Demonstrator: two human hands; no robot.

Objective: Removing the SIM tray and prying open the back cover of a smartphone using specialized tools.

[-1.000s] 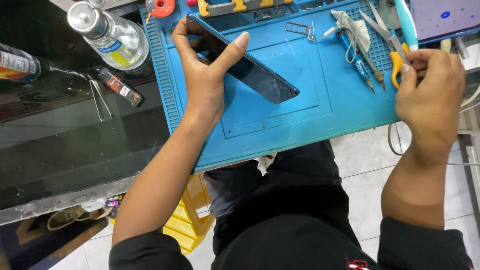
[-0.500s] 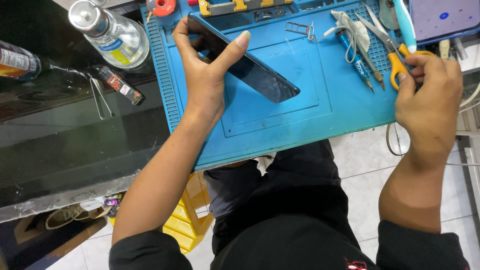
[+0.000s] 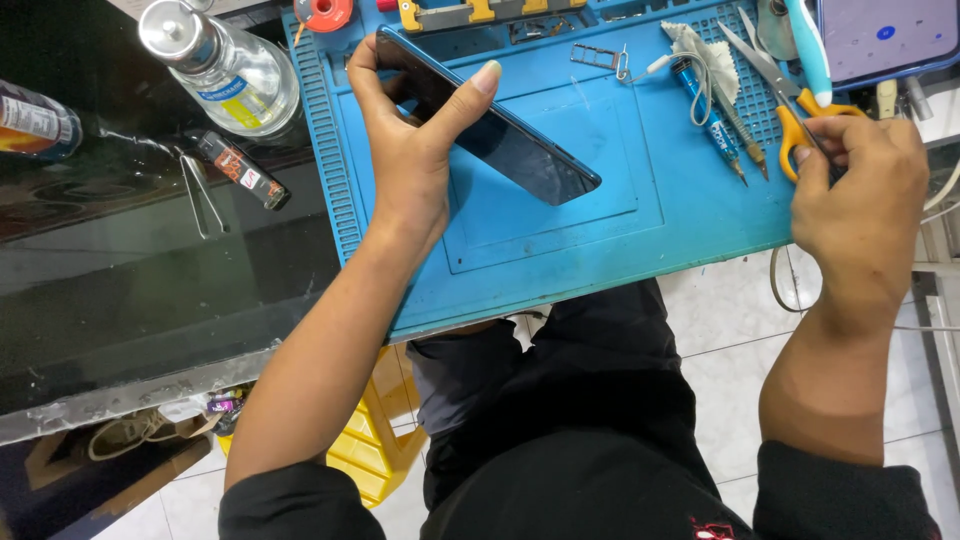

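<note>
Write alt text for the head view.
The left hand holds a dark phone tilted over a blue work mat, while the right hand rests on yellow-handled scissors at the mat's right edge. A clear bottle lies left.

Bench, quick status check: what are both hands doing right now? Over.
Left hand grips dark phone, tilted on edge over blue mat. Right hand at yellow-handled scissors, mat's right edge. Nothing between them.
</note>
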